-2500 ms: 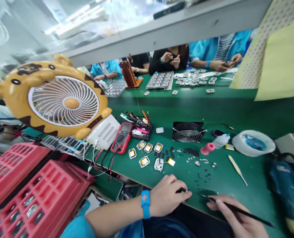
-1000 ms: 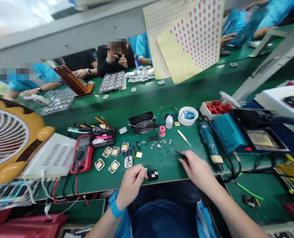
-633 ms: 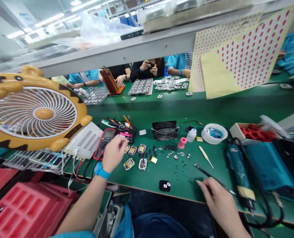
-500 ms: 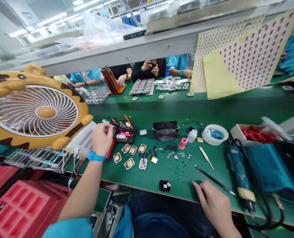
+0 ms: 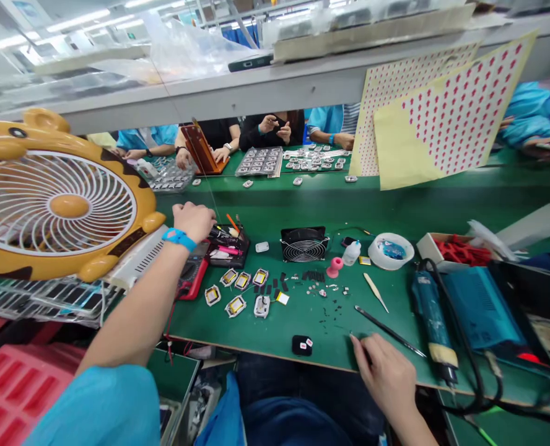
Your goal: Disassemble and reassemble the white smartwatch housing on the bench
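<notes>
My left hand (image 5: 194, 221), with a blue band at its wrist, reaches over the back left of the green bench beside a black organizer box (image 5: 228, 261) of pens and tools. Its fingertips are turned away from view. My right hand (image 5: 386, 370) rests by the front edge with its fingers closed; a tiny pale speck shows at the fingertips, too small to name. Black tweezers (image 5: 389, 331) lie just beyond it. To its left is a black square piece (image 5: 301, 345) with two small labels. Several white watch-like housings (image 5: 236, 306) with yellow-edged parts lie mid-bench.
A tiger-shaped fan (image 5: 69, 206) and a red multimeter (image 5: 192, 275) are at left. A black cooling fan (image 5: 305, 244), white bottle (image 5: 351, 253) and round white tub (image 5: 391, 252) stand behind. An electric screwdriver (image 5: 435, 325) with cable lies right. Co-workers sit beyond the shelf.
My left hand has moved up and away over the organizer box, uncovering more of the multimeter. My right hand stays by the front edge. The whole view has shifted slightly.
</notes>
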Tool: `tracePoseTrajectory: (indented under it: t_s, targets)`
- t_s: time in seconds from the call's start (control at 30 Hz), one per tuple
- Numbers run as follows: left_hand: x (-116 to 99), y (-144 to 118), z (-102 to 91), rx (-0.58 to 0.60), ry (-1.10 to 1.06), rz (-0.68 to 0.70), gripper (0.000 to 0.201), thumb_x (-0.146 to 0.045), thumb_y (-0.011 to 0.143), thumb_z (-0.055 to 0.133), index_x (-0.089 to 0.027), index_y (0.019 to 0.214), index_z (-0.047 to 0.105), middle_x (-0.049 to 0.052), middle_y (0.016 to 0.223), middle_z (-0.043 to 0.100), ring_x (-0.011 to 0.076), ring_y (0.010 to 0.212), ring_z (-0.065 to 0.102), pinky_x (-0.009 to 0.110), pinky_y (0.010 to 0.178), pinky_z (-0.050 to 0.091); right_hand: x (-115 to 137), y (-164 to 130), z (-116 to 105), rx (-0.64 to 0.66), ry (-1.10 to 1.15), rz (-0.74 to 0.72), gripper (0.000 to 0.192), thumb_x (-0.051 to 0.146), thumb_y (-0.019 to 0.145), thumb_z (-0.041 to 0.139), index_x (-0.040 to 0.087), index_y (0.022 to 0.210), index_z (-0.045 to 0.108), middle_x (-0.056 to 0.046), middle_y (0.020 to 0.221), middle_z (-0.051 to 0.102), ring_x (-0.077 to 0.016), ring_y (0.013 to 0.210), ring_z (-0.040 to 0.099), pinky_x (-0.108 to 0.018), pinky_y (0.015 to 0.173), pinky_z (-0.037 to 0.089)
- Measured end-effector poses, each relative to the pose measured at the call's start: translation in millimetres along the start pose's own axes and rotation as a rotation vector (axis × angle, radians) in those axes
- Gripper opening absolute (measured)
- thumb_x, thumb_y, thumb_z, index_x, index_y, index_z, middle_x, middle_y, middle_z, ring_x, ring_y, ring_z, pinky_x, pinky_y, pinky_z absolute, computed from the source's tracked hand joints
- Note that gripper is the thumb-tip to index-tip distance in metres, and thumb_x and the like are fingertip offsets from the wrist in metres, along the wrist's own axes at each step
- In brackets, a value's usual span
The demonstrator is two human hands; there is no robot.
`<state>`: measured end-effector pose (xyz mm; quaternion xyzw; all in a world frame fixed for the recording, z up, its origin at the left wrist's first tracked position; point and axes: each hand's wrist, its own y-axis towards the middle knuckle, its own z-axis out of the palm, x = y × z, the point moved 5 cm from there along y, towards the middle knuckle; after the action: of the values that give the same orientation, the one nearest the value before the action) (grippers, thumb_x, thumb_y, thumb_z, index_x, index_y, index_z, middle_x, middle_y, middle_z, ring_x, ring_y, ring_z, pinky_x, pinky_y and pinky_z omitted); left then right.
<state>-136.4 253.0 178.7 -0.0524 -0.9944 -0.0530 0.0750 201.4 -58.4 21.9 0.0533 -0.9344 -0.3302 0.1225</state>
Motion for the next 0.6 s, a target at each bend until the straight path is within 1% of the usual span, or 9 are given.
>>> tracePoseTrajectory:
  t_s: [0.1,0.2,0.3,0.37,0.4,0.43,0.5,0.57,0.6]
  targets:
    - [6.2,16.2,-1.1,0.114,0.008,0.009,0.008,-0.026,0.082,0.071,-0.023,0.081,0.078,0.01,0.09,0.075,0.0381,0.107,0.06,0.047,0.095,0.036,0.0,-0.8,1.4,0.015,0.009,0.001,0.042,0.029,0.106,0.051,0.022,0.065,0.05,0.001,0.06,0.047,-0.0147,0.053,0.049,-0.03,0.058,0.035]
    - [12.1,23.8,0.1,0.233,-0.013,0.015,0.01,-0.034,0.08,0.075,-0.026,0.083,0.08,0.007,0.087,0.076,0.0315,0.093,0.065,0.037,0.083,0.041,-0.9,-1.0,1.7,0.015,0.021,0.012,0.042,0.028,0.106,0.052,0.022,0.065,0.051,0.001,0.06,0.047,-0.0147,0.054,0.049,-0.03,0.059,0.034]
    - [11.8,27.5,1.5,0.315,-0.027,0.025,0.011,-0.035,0.078,0.075,-0.025,0.081,0.079,0.004,0.085,0.076,0.0248,0.083,0.066,0.03,0.072,0.042,-1.0,-0.2,1.1,0.012,0.027,0.018,0.042,0.028,0.105,0.052,0.022,0.064,0.051,0.001,0.06,0.047,-0.0146,0.053,0.048,-0.03,0.059,0.034]
    - [7.8,29.2,-1.1,0.327,-0.019,0.029,0.019,-0.042,0.08,0.075,-0.023,0.08,0.079,0.002,0.08,0.073,0.0222,0.08,0.065,0.027,0.07,0.041,-0.3,0.6,0.9,0.013,0.017,0.016,0.042,0.027,0.105,0.053,0.022,0.064,0.051,0.002,0.059,0.047,-0.0145,0.053,0.048,-0.03,0.058,0.035]
    - [5.4,29.1,-4.6,0.318,-0.01,0.029,0.029,-0.05,0.083,0.072,-0.021,0.082,0.079,0.002,0.079,0.071,0.0214,0.082,0.065,0.027,0.072,0.041,0.0,0.9,1.1,0.016,0.011,0.015,0.042,0.027,0.105,0.053,0.022,0.064,0.051,0.002,0.059,0.046,-0.0145,0.053,0.048,-0.03,0.058,0.035]
    - [3.2,28.0,-9.8,0.297,0.001,0.028,0.044,-0.06,0.087,0.065,-0.018,0.086,0.08,0.001,0.078,0.069,0.0211,0.085,0.065,0.027,0.076,0.04,0.1,1.2,1.4,0.021,0.007,0.017,0.042,0.026,0.105,0.053,0.022,0.063,0.051,0.002,0.06,0.046,-0.0145,0.054,0.048,-0.03,0.058,0.035]
    - [1.8,20.1,-24.1,0.229,0.026,0.009,0.08,-0.078,0.094,0.036,-0.011,0.097,0.079,0.002,0.081,0.063,0.0229,0.093,0.063,0.031,0.083,0.039,-1.0,1.5,2.9,0.031,0.003,0.023,0.042,0.025,0.105,0.053,0.022,0.063,0.051,0.001,0.06,0.047,-0.0145,0.054,0.048,-0.03,0.059,0.035]
    - [5.0,2.2,-40.8,0.111,0.053,-0.023,0.108,-0.083,0.092,0.002,-0.004,0.105,0.076,0.004,0.085,0.058,0.0273,0.1,0.061,0.038,0.085,0.04,-3.9,1.7,4.5,0.042,0.002,0.039,0.042,0.025,0.104,0.053,0.022,0.062,0.051,0.001,0.06,0.047,-0.0144,0.055,0.049,-0.03,0.059,0.035]
    - [6.0,-11.1,-50.9,-0.017,0.066,-0.012,0.114,-0.079,0.091,-0.009,-0.002,0.105,0.074,0.005,0.085,0.057,0.0282,0.099,0.062,0.042,0.085,0.04,-5.7,1.8,4.7,0.044,0.007,0.049,0.042,0.024,0.104,0.053,0.022,0.062,0.051,0.001,0.06,0.048,-0.0144,0.055,0.049,-0.03,0.059,0.035]
